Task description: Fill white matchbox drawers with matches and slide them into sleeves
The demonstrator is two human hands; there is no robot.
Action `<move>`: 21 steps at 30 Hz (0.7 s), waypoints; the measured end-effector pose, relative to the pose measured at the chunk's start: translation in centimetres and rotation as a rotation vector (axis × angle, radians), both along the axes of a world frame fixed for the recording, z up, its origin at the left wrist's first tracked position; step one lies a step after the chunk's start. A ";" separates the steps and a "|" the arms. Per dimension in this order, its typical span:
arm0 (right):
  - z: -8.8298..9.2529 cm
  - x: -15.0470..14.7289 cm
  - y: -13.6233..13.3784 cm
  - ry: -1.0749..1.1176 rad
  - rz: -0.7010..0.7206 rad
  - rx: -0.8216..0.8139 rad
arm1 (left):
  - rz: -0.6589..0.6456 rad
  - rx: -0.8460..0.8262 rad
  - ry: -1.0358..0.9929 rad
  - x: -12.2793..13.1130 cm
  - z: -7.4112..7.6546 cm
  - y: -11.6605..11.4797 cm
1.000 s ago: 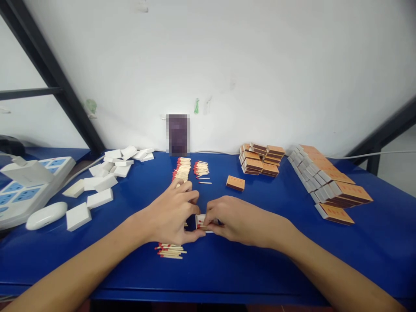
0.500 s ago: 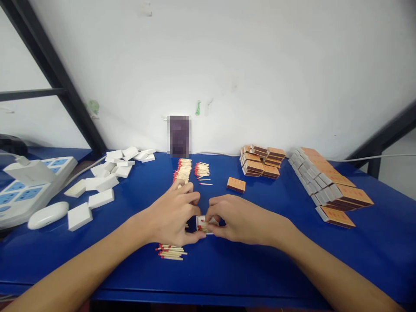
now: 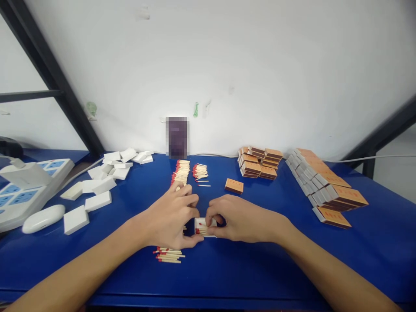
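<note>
Both my hands meet over a small white matchbox tray (image 3: 203,226) on the blue table (image 3: 247,260). Red-tipped matches lie inside the tray. My left hand (image 3: 173,216) has its fingers curled and its thumb pressed against the tray's left end. My right hand (image 3: 238,218) pinches the tray's right side with curled fingers. A small heap of loose matches (image 3: 169,255) lies just below my left hand. Two more rows of matches (image 3: 190,171) lie further back, beyond my fingers.
White inner trays (image 3: 104,182) are scattered at the left, by a power strip (image 3: 19,190) and a white mouse (image 3: 42,218). One orange matchbox (image 3: 234,186) lies alone behind my right hand. Stacks of orange matchboxes (image 3: 258,162) and a long row of them (image 3: 325,186) fill the right.
My hands have stayed on the tray with only small finger shifts. The view has drifted slightly.
</note>
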State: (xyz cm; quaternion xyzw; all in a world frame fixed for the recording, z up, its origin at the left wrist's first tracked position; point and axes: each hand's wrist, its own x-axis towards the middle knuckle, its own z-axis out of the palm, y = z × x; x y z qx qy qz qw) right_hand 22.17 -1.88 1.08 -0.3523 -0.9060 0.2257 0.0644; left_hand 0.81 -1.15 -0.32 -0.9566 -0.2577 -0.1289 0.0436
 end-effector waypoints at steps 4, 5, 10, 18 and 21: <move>-0.2 0.2 0.2 -0.028 -0.004 0.006 | 0.003 0.003 0.013 -0.1 -0.1 0.0; -0.2 0.2 0.2 -0.026 0.002 0.002 | 0.002 0.000 0.015 -0.1 -0.1 0.0; -0.3 0.1 0.2 -0.027 0.022 0.001 | 0.001 -0.011 0.015 0.0 -0.1 0.1; -0.3 -0.4 0.7 0.127 -0.036 0.084 | -0.003 0.000 0.018 -0.2 -0.1 0.0; -1.7 -0.6 2.2 0.197 -0.254 0.266 | -0.003 0.010 0.030 -0.1 -0.1 0.0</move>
